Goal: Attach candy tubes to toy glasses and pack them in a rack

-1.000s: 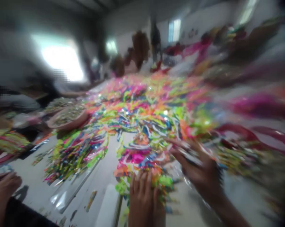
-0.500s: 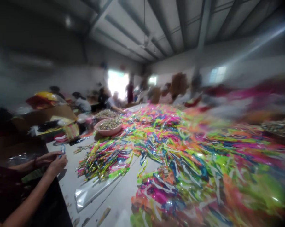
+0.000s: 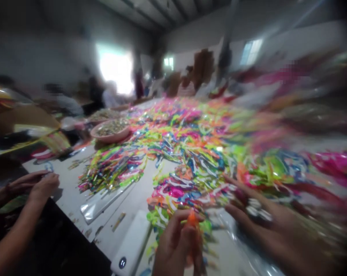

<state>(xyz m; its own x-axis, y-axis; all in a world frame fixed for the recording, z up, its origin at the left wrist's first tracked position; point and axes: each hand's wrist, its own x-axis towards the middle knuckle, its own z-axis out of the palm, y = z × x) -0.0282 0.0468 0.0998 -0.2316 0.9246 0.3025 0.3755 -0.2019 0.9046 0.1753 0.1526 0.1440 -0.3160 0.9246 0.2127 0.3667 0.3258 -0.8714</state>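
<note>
My left hand (image 3: 173, 245) is closed at the bottom middle, with an orange plastic strip (image 3: 192, 226) pinched between thumb and fingers. To its right, over the near edge of the pile, my right hand (image 3: 273, 220) has thumb and index finger stretched apart. Small pale pieces (image 3: 258, 210) and a dark red patch show between those fingers. Blur hides whether the pieces lie in the palm or behind it. A heap of bright strips (image 3: 187, 168) in pink, green, orange and blue spreads beyond both hands. Clear plastic film (image 3: 239, 237) lies between them.
A white slab with a round dark spot (image 3: 131, 245) lies left of my left hand. A pink bowl (image 3: 111, 132) of small pieces stands farther back. At left, a co-worker's hands (image 3: 42, 186) hold a blue strip over the white table (image 3: 104, 226). Other people sit behind.
The view has tilted down and turned slightly right. Both my hands now show, the left with the orange strip. The co-worker's hands still hold the blue strip.
</note>
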